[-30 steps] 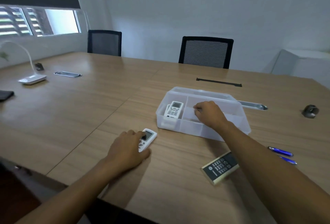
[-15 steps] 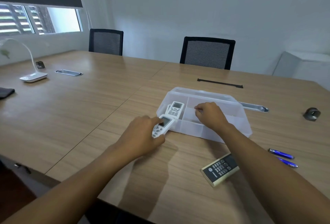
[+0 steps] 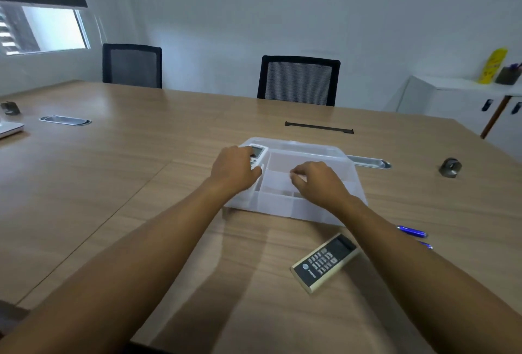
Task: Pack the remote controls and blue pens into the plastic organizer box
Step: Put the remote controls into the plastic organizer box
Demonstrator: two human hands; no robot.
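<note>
Head view: left hand (image 3: 234, 168) gripping remote (image 3: 257, 154).

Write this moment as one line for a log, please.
left hand: lowering white remote into box | right hand: steadying box | on table: dark remote, pens

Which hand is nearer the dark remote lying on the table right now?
Right. The right hand rests on the organizer box, beyond the dark remote and nearly in line with it. The left hand holds a white remote over the box's left side, farther away.
</note>
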